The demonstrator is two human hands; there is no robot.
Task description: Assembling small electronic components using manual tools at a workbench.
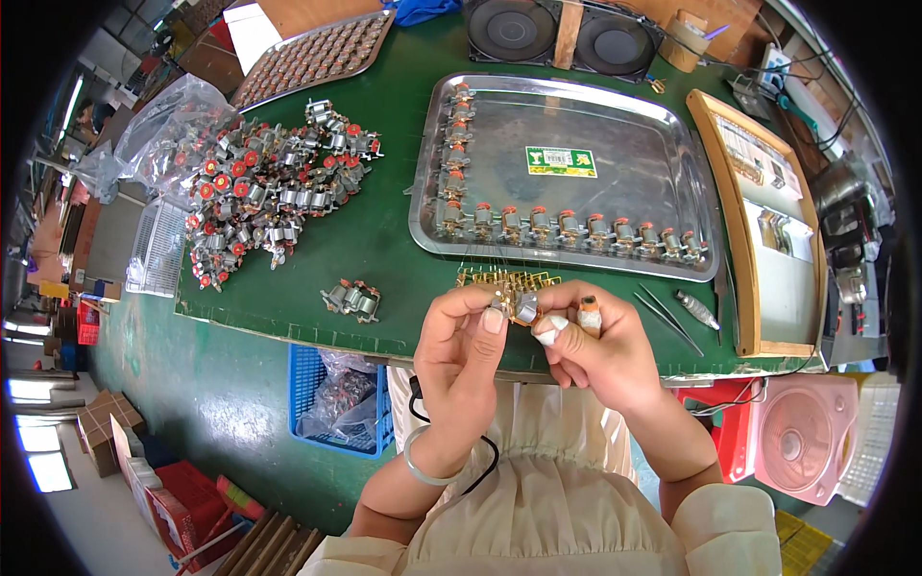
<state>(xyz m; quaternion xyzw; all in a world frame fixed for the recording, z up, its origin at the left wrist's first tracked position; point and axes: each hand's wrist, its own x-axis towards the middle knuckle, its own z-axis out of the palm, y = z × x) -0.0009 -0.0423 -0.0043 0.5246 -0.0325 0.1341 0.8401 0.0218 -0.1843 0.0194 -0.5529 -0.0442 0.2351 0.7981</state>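
Above the near edge of the green table, my left hand (459, 360) and my right hand (615, 357) meet around a small silver motor (525, 306). Both hands pinch it, the left thumb and fingertips at its brass-coloured end. White wrapping covers some fingertips of the right hand, and a bracelet circles my left wrist. Just beyond the fingers lies a group of brass-coloured terminal parts (509, 279), partly hidden by them. A metal tray (624, 197) behind it holds motors with red tops (540, 224) lined up along its left and near sides.
On the left lies a big heap of motors (288, 192) beside a plastic bag (163, 134); several more (351, 300) lie nearer. Tweezers (670, 321) and a wooden-framed case (749, 192) are at right. Beyond stand a filled tray (317, 60) and two speakers (562, 36). Below is a blue crate (309, 403).
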